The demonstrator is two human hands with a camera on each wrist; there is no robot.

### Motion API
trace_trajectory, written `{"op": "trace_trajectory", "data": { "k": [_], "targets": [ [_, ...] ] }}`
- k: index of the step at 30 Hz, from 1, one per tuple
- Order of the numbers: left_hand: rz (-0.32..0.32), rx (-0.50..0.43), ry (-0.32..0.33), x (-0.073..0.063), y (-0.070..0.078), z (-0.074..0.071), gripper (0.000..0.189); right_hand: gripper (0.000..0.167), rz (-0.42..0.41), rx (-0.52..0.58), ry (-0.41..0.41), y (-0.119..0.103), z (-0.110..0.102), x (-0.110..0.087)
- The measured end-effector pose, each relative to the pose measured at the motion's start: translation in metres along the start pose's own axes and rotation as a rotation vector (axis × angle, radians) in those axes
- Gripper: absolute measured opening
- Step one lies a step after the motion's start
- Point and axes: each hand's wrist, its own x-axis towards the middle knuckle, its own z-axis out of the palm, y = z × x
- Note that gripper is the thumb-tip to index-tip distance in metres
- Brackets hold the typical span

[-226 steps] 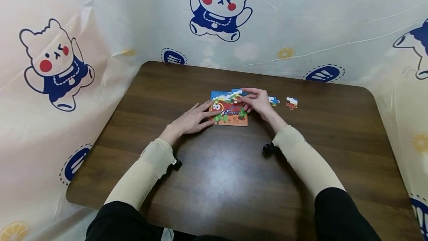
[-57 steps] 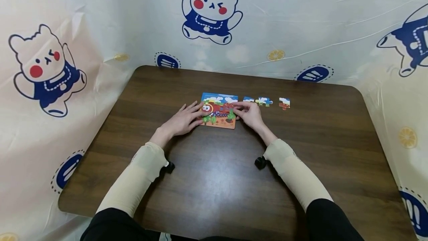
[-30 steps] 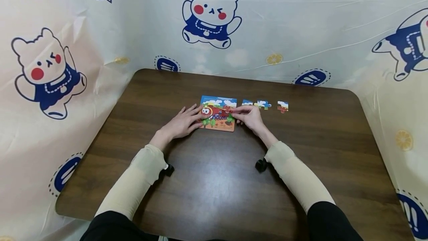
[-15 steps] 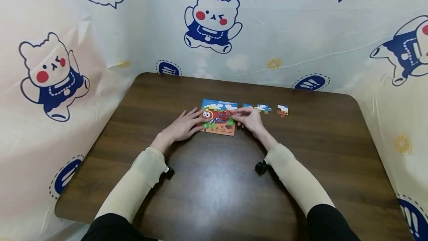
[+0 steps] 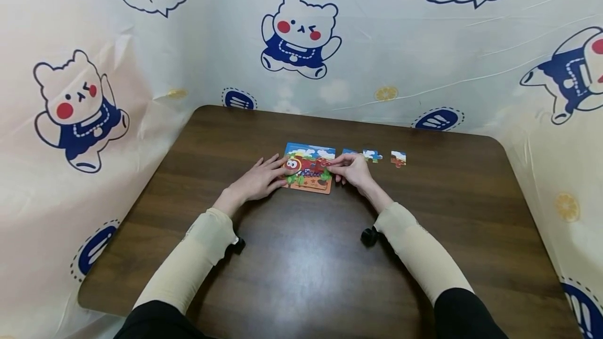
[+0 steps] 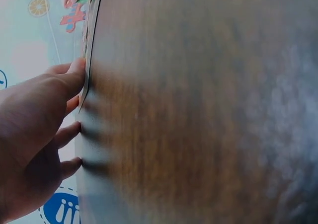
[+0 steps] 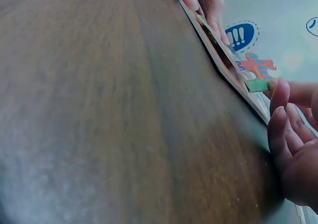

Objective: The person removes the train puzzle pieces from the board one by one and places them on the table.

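A jigsaw puzzle board (image 5: pixel 306 188) with a cartoon of a red train-like figure, blue sky and orange ground lies flat on the table. My left hand (image 5: pixel 256 178) rests on the board's left edge, its fingers fairly straight and spread. At the right side, my right hand (image 5: pixel 354 171) pinches a puzzle piece (image 7: pixel 256 72) between thumb and forefinger. This red, blue and green piece stands tilted up above the board in the right wrist view. Just beyond my right hand lie a blue-and-white puzzle piece (image 5: pixel 349 151), partly hidden, and a blue, white and green puzzle piece (image 5: pixel 371 155).
Farther right lies a separate puzzle piece (image 5: pixel 398 158) in blue, white and red. The brown wooden table (image 5: pixel 301 266) reaches to a printed cloth backdrop (image 5: pixel 377 41) at the back and sides.
Since the oldest frame, my right hand has gone from the board's upper right, with a different piece, to its right edge. In the last second both hands barely move; the head view shifts slightly.
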Motion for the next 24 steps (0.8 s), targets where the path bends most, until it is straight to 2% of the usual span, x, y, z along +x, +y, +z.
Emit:
{"op": "trace_trajectory", "data": {
  "k": [6, 7, 10, 13, 14, 24],
  "targets": [
    [-0.021, 0.013, -0.016, -0.002, 0.004, -0.003, 0.049, 0.025, 0.08, 0.072, 0.018, -0.003, -0.001, 0.004],
    [-0.001, 0.017, -0.011, -0.001, -0.003, 0.001, 0.05, 0.026, 0.094, 0.087, 0.021, -0.003, -0.002, 0.004],
    [0.004, 0.023, -0.008, -0.001, -0.002, 0.002, 0.05, 0.029, 0.12, 0.102, 0.004, -0.004, -0.005, 0.003],
    [0.004, 0.026, -0.013, -0.002, -0.002, 0.002, 0.05, 0.03, 0.131, 0.116, -0.005, -0.005, -0.006, 0.002],
    [-0.016, 0.025, -0.021, -0.003, 0.006, -0.001, 0.05, 0.03, 0.132, 0.12, -0.006, -0.005, -0.007, 0.002],
    [-0.018, 0.034, -0.011, -0.003, 0.006, -0.003, 0.05, 0.03, 0.111, 0.12, 0.029, -0.01, -0.013, 0.002]
  ]
}}
